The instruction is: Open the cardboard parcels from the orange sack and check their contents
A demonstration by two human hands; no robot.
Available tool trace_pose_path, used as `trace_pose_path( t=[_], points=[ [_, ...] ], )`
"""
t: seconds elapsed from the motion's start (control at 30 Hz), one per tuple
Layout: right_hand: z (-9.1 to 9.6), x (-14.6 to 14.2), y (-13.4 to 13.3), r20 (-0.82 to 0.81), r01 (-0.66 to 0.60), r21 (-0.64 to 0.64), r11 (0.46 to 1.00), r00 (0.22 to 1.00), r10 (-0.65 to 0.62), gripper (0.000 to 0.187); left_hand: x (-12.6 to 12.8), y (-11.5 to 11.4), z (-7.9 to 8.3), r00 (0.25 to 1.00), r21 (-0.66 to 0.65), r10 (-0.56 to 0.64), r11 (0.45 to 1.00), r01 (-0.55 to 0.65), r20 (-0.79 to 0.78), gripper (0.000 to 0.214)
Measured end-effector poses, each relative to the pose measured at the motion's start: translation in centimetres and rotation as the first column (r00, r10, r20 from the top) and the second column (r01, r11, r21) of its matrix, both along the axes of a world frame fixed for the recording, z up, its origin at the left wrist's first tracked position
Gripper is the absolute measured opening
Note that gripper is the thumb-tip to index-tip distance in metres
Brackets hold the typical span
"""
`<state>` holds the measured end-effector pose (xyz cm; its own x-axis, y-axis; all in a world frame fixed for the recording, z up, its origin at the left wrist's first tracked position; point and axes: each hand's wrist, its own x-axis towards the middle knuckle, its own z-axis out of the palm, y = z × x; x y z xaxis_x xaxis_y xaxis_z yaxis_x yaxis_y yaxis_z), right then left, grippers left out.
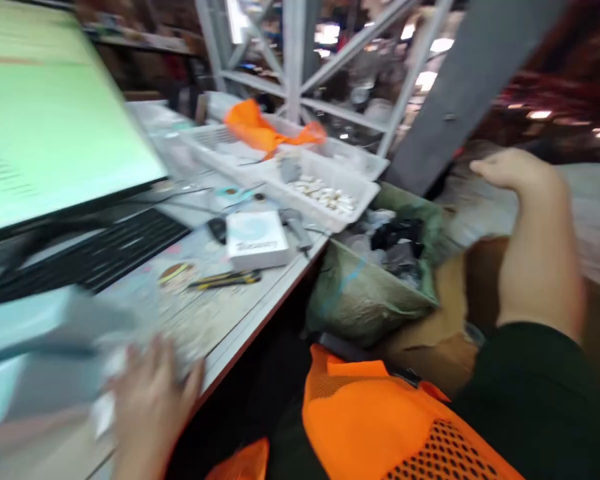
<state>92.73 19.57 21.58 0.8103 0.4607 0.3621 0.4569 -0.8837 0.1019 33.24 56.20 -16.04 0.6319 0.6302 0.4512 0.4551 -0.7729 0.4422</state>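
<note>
At the lower left, my left hand (pixel 150 393) rests palm down at the table's edge, blurred, its fingers apart. Beside and partly under it lies something white and crumpled (pixel 103 412), too smeared to name. Just left of that hand is a pale blue box-like thing (pixel 60 340), also blurred. My right hand (pixel 513 168) is raised at the far right, bent at the wrist, away from the table. Its thumb side points left, and the other fingers are hidden behind the hand, so what it holds, if anything, does not show.
A monitor (pixel 55 120) and black keyboard (pixel 90 250) stand left. On the table (pixel 220 320) are a white box (pixel 257 239), a yellow-black cutter knife (pixel 225 280) and a tape roll (pixel 175 273). White baskets (pixel 330 163) sit behind; a green sack (pixel 365 287) of waste stands beside the table.
</note>
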Motion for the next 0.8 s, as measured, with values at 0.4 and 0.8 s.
trace_pose_path(
  t=[0.4, 0.8],
  points=[
    [-22.8, -37.8, 29.3, -0.111, -0.843, 0.49, -0.222, -0.313, 0.943, 0.026, -20.1, -5.4, 11.6, 0.635, 0.547, 0.611, 0.361, -0.755, 0.473, 0.049],
    [-23.7, -54.4, 33.2, -0.101, -0.714, 0.556, -0.426, -0.567, 0.818, 0.039, -31.4, -0.1, 21.5, 0.231, 0.24, 0.973, 0.227, -0.944, -0.01, 0.104]
  ],
)
